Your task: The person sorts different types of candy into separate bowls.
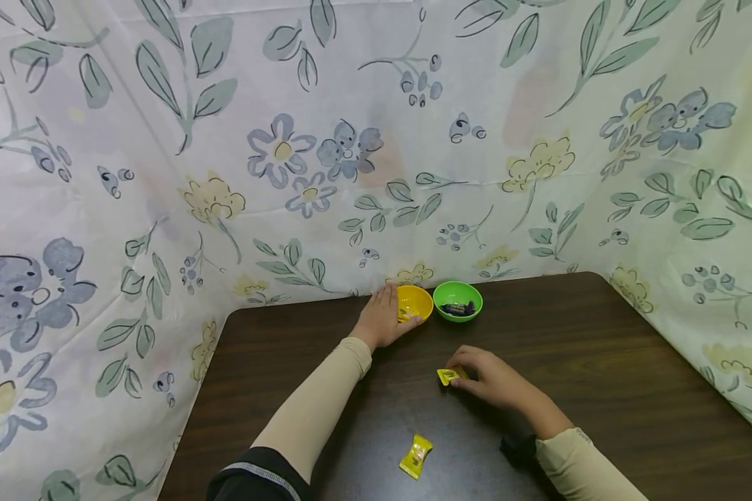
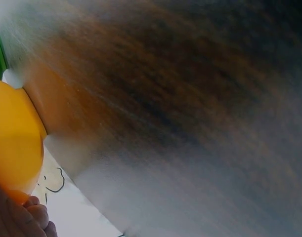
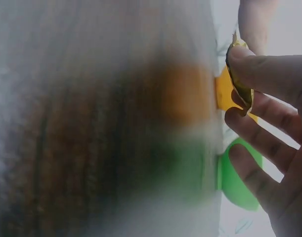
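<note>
My left hand holds the yellow bowl at its left side, thumb along the front rim and fingers toward the back. Yellow-wrapped candy shows inside that bowl. Between thumb and fingers, my right hand pinches a yellow-wrapped candy, in front of the bowls. The right wrist view shows the same candy edge-on, the other fingers spread behind it. Nearer the front, a second yellow-wrapped candy lies on the table.
A green bowl with dark-wrapped candies stands right beside the yellow bowl. Both are near the back edge of the dark wooden table. Floral cloth hangs behind the table and along its sides.
</note>
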{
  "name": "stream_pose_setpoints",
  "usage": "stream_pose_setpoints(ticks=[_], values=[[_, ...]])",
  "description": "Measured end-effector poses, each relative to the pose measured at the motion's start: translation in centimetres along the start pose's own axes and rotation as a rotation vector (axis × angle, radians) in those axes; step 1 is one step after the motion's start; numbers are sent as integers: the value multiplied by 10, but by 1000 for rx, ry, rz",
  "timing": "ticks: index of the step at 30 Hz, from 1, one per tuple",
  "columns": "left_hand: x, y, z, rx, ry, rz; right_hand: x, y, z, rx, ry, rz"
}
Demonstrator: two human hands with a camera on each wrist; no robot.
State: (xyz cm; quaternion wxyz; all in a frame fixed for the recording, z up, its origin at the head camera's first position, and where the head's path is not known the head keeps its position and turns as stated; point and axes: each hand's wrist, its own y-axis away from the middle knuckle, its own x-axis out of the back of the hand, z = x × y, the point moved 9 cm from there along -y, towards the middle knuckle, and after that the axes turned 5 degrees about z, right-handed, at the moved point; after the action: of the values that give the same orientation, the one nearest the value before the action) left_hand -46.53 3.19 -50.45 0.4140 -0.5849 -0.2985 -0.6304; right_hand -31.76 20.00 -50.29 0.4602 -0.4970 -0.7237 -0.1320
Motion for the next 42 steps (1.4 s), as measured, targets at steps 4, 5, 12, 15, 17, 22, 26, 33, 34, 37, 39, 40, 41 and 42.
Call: stream_pose_setpoints(ticks=[4,5,12,15,17,22,26,33,34,37,39,40,41,42], values=[[-2,-1,0,-4,3,-3,5,-1,5,-12,-13,38],[-2,-1,0,-5,0,-3,6,-2,6,-14,-16,48],[-3,-3,-1,5,13,2,17,-9,14,-60,-24,118],[-1,-2,0,4,27,1,22,-14,17,-92,3,146],[-2,-2,1,4,35,-4,25,-17,19,-114,16,168],[-4,-2,0,10,21,-12,36,-29,20,-161,71,261],[-3,-2,0,7,8,-4,46,-38,17,-192,133,362],[-6,-3,-1,8,9,-12,46,-60,13,-212,168,415],[-6,-3,-1,7,5,-11,46,-65,14,-217,169,413],[-4,-3,0,1,-5,-4,43,-79,18,-235,183,387],[-4,-3,-1,-2,-13,-3,41,-88,23,-255,191,363],[-3,-3,0,-3,-12,-1,41,-91,25,-258,196,353],[-3,-3,0,-5,-9,1,40,-95,27,-259,201,344],[-3,-3,0,-6,-5,3,40,-98,29,-260,207,333]])
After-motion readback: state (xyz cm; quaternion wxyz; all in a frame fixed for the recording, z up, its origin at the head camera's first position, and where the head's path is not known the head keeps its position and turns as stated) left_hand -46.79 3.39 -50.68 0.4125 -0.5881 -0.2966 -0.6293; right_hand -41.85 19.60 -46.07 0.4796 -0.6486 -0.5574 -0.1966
